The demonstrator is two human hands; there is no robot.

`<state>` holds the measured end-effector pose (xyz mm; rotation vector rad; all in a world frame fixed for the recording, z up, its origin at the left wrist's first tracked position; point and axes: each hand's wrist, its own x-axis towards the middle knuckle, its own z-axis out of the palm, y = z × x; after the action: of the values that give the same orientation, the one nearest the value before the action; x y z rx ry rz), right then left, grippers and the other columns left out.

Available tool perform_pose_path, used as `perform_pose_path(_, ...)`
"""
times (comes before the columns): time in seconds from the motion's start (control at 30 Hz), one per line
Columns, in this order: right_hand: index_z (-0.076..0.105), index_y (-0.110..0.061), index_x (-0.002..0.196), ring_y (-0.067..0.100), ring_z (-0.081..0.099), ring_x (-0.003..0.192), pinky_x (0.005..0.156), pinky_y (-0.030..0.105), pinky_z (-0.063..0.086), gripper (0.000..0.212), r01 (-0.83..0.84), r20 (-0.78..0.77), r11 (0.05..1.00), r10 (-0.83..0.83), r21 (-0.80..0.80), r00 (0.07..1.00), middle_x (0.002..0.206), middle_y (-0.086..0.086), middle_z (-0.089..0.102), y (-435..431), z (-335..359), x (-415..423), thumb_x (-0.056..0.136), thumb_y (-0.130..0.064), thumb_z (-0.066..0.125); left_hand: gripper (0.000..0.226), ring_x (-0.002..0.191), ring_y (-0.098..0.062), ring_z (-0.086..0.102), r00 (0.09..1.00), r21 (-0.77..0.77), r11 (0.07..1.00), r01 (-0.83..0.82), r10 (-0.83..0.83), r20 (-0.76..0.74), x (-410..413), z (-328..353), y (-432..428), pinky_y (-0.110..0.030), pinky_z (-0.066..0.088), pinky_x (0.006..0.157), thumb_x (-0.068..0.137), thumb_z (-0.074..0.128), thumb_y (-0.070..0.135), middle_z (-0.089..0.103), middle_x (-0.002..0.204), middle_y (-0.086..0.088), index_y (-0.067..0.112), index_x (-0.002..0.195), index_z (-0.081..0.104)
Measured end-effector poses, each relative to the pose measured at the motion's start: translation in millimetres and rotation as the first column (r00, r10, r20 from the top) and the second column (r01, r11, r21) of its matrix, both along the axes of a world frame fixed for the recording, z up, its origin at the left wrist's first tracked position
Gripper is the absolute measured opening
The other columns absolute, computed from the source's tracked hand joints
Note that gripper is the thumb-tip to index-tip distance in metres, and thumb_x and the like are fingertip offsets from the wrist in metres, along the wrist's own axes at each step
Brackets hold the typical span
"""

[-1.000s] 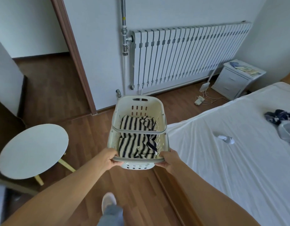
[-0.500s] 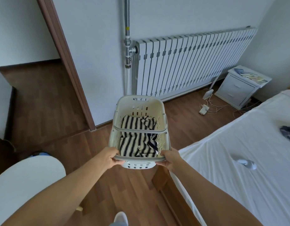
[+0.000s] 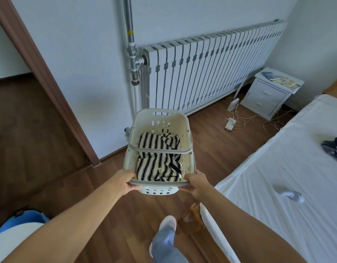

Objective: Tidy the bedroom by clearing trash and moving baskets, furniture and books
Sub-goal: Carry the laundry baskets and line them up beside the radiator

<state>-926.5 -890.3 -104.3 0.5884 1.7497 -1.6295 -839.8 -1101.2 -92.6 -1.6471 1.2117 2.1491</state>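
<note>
While beside the bed (image 3: 277, 168), gripping the basket (image 3: 161, 111) by its near rim with left hand (image 3: 124, 182) and right hand (image 3: 195, 184) — striped cloth (image 3: 156, 160) inside.

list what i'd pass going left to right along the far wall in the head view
door frame → vertical pipe → radiator → nightstand

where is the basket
The basket is centre of the head view, left hand and right hand gripping its near rim, radiator beyond it, bed to its right.
</note>
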Motion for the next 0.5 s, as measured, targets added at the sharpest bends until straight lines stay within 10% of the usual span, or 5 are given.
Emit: perform_pose_path(0.5, 0.051, -0.005, 0.101, 0.033, 0.066, 0.077, 0.062, 0.045, 0.060, 0.024, 0.108, 0.015, 0.993, -0.107, -0.042, 0.994, 0.094, 0.016, 0.057, -14, -5, -211, 0.087, 0.014, 0.047, 0.048, 0.124, -0.056, 0.040, 0.986, -0.062, 0.984, 0.169, -0.168, 0.018, -241, 6, -22, -0.049, 0.049, 0.095, 0.086, 0.040, -0.020, 0.035, 0.140, -0.035, -0.001, 0.130, 0.041)
